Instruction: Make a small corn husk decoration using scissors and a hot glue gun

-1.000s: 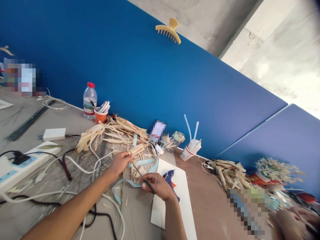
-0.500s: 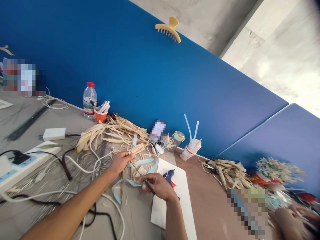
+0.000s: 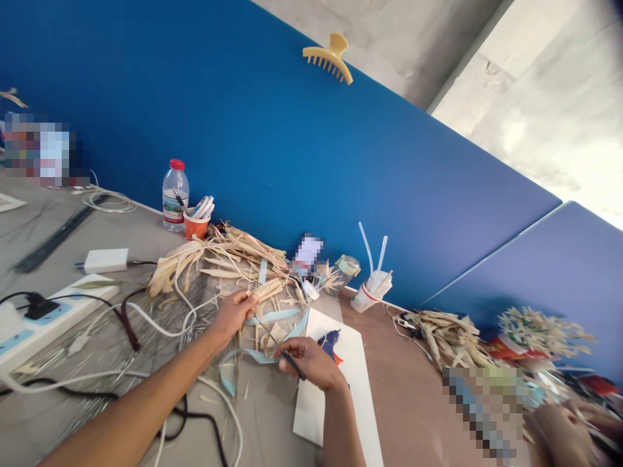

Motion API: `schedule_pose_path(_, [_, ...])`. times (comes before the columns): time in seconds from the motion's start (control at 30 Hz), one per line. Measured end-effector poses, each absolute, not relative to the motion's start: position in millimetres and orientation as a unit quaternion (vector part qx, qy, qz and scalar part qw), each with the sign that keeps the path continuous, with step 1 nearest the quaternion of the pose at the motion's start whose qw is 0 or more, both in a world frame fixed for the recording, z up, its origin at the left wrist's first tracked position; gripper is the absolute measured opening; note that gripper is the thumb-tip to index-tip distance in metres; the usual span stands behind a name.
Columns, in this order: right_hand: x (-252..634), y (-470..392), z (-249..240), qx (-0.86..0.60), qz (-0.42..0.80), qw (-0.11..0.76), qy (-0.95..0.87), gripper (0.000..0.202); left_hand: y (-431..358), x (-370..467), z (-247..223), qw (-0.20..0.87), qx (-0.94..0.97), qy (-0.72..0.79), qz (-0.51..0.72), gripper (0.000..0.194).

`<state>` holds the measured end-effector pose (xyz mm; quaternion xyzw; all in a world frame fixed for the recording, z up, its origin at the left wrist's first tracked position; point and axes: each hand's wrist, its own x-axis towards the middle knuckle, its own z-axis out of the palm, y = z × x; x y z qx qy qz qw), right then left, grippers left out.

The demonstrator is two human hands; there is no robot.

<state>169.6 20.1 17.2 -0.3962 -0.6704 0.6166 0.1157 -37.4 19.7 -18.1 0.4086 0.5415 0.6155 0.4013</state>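
Observation:
My left hand (image 3: 235, 316) is closed, pinching a pale strip of dried corn husk (image 3: 268, 290) between thumb and fingers. Dark-handled scissors (image 3: 294, 367) are gripped in my right hand (image 3: 314, 360), their thin blades pointing up and left toward the husk just below my left fingertips. Whether the blades touch the husk cannot be made out. Under my hands lie a light blue ribbon (image 3: 281, 316) and loose husk scraps. A blue glue gun (image 3: 329, 342) rests on a white board (image 3: 348, 405), partly behind my right hand. A pile of husks (image 3: 243, 250) lies behind my left hand.
White and black cables cross the table on the left, near a power strip (image 3: 53, 318) and thin wires. A bottle (image 3: 175, 201), an orange cup (image 3: 196, 226) and a cup with straws (image 3: 368, 295) stand along the blue partition (image 3: 243, 117). Another person's hands (image 3: 567, 428) are at far right.
My left hand has shifted very slightly left. The scissors have turned a little in my right hand, their handle end moving slightly right. Everything else on the table looks the same.

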Motion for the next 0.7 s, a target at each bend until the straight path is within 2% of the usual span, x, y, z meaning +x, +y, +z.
schedule_pose_path(0.7, [169.9,20.1,18.5,-0.407,0.619,0.114,-0.661,0.02,18.2,-35.2,-16.0,0.413,0.422,0.551,0.59,0.035])
